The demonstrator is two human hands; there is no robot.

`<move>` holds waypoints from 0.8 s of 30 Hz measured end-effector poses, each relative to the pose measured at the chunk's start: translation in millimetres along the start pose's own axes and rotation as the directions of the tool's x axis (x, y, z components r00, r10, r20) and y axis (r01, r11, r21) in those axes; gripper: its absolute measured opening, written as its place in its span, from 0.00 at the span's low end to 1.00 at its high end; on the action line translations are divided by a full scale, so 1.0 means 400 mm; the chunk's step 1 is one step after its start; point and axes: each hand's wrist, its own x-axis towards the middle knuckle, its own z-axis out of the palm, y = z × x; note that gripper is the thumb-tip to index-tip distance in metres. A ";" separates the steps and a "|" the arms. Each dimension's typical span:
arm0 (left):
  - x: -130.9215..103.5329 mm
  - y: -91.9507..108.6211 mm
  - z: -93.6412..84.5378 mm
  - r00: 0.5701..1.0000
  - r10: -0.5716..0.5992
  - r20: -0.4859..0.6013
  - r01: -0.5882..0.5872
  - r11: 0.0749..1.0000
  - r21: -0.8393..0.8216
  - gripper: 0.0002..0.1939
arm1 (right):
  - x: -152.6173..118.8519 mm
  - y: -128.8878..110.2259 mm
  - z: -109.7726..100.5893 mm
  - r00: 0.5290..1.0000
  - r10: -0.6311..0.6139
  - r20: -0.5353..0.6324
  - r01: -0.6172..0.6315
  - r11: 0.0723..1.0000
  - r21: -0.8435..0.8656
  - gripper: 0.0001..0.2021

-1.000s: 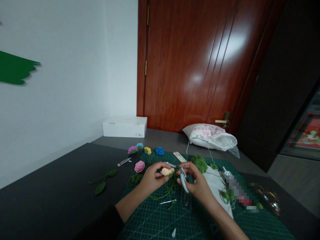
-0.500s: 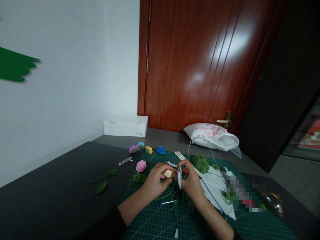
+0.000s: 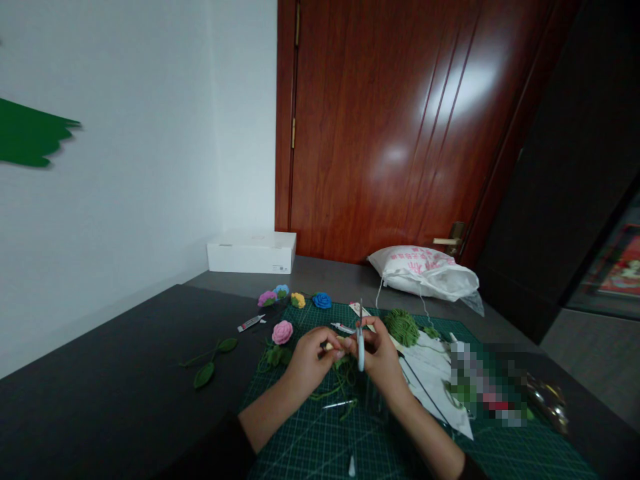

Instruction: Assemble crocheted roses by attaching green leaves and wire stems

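My left hand (image 3: 316,355) is closed around a small cream crocheted flower (image 3: 329,346), mostly hidden by the fingers. Close beside it, my right hand (image 3: 376,347) grips a pair of scissors (image 3: 361,350) with pale handles, their blades pointing up and away. The right fingertips meet the left ones at the flower. Below the hands, loose green yarn strands (image 3: 340,383) lie on the green cutting mat (image 3: 300,440). A silver crochet hook or similar thin metal tool (image 3: 338,405) rests there too. Left of my hands are a pink crocheted rose (image 3: 283,332) and green crocheted leaves (image 3: 275,355).
Several finished flowers, one a blue rose (image 3: 322,301), lie at the mat's back edge. A green yarn ball (image 3: 401,327) and white paper (image 3: 435,373) are on the right. Farther back stand a white box (image 3: 252,253) and a white bag (image 3: 423,270). A leaf stem (image 3: 203,375) lies left.
The scissors have turned more upright in my right hand. The cream flower has tilted and is now more covered by my fingers.
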 end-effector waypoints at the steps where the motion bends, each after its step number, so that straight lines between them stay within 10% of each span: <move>1: 0.002 -0.005 -0.002 1.000 -0.005 -0.017 0.005 1.000 0.001 0.03 | -0.001 -0.004 -0.014 1.000 -0.018 0.018 0.018 0.999 -0.038 0.17; 10: 0.008 -0.030 -0.007 0.999 -0.043 -0.019 0.043 0.999 -0.015 0.03 | -0.041 -0.039 -0.125 0.948 0.005 0.317 0.198 0.770 -0.606 0.12; 24: 0.009 -0.014 0.001 0.993 -0.101 0.056 0.106 0.991 -0.085 0.10 | -0.033 -0.036 -0.141 0.918 0.063 0.392 0.236 0.708 -0.666 0.14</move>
